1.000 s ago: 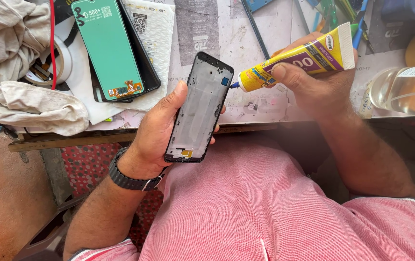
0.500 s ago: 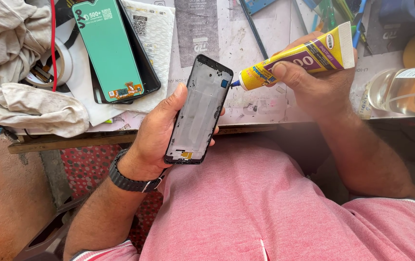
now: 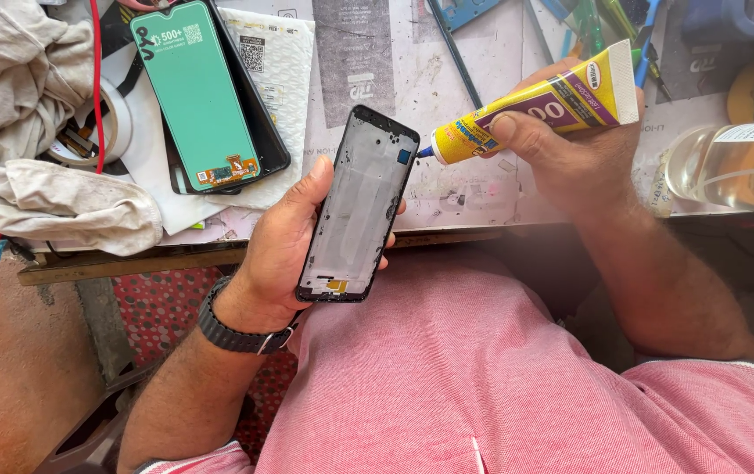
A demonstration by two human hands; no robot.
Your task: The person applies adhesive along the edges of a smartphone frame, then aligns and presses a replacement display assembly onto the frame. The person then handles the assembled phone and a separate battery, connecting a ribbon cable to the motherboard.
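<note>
My left hand (image 3: 282, 254) grips a black phone frame (image 3: 358, 206) with its silver inner plate facing up, held tilted just in front of the table edge. In my right hand (image 3: 570, 158) is a yellow and purple glue tube (image 3: 539, 105). Its thin nozzle touches the frame's upper right edge. A dark watch (image 3: 238, 335) sits on my left wrist.
A phone screen with green protective film (image 3: 194, 92) lies on the table at the upper left, on white foam. A crumpled grey cloth (image 3: 35, 175) and tape roll (image 3: 87, 132) lie further left. A clear bottle (image 3: 737, 167) rests at the right. Tools lie at the back.
The glue tube's nozzle stays at the frame's upper right edge with only a slight shift. Both hands hold nearly still.
</note>
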